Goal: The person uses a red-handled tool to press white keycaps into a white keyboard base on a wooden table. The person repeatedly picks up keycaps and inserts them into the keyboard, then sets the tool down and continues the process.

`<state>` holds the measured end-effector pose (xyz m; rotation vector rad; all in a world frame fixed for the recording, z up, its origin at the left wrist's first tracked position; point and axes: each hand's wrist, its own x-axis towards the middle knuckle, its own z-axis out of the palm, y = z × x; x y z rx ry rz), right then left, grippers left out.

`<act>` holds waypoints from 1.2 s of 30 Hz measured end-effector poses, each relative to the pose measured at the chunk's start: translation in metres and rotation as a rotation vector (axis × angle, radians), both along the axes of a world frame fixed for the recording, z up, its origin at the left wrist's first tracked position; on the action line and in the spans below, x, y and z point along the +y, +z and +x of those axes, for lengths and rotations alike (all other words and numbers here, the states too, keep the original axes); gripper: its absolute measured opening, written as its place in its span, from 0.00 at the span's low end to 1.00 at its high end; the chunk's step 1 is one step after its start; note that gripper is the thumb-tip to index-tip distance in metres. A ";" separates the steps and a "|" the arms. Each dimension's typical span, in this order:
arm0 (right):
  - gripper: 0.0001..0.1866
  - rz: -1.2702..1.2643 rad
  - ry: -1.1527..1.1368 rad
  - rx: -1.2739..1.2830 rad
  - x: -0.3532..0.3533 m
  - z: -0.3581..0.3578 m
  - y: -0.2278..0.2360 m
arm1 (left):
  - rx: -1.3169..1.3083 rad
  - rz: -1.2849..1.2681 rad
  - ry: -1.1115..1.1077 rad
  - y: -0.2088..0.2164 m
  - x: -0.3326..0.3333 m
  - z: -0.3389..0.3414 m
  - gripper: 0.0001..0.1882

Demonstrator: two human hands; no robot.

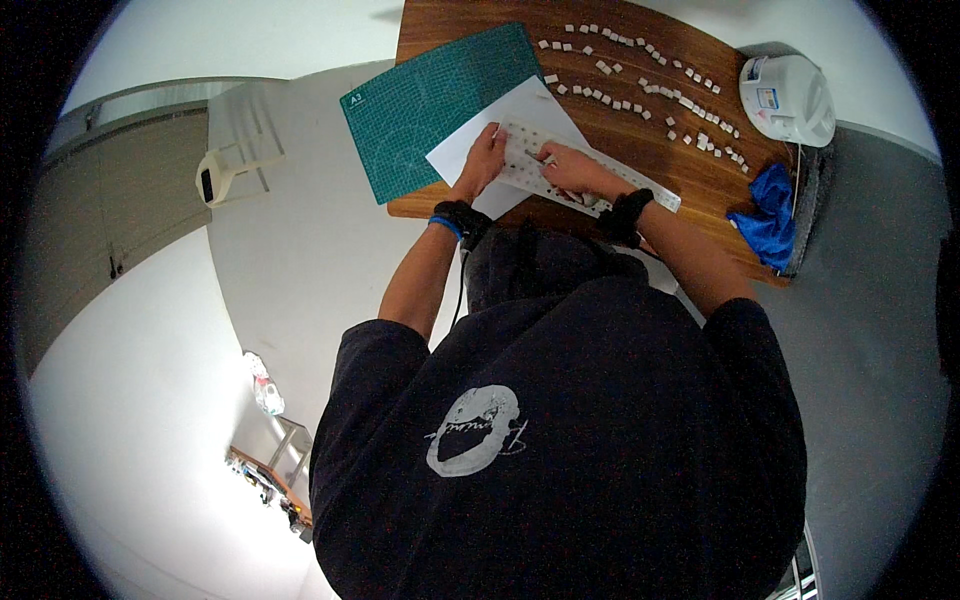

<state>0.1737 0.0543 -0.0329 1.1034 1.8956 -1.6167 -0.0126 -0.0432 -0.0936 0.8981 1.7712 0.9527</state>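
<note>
A long pale board (pixel 523 133) with rows of small dark spots lies at a slant near the table's front edge. It looks like a keyboard with its keycaps off. My left hand (pixel 484 158) is closed on the board's left end. Over the board's middle, my right hand (pixel 572 168) is closed, its fingers bunched and pointing left. A small dark tip shows by those fingers, too small to name. Beneath the board is a white sheet of paper (pixel 462 150). Several small white keycaps (pixel 612 100) stand in loose rows across the table beyond my hands.
A green cutting mat (pixel 430 100) covers the left of the wooden table (pixel 450 15). At the right edge are a white lidded bucket (pixel 785 100) and a crumpled blue cloth (pixel 768 220). A cable (pixel 462 285) hangs from my left wrist. A pale chair (pixel 225 180) stands farther left.
</note>
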 end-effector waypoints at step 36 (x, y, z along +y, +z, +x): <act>0.19 0.941 0.173 -0.003 0.007 0.006 -0.062 | 0.583 0.202 -0.101 -0.057 -0.014 -0.053 0.12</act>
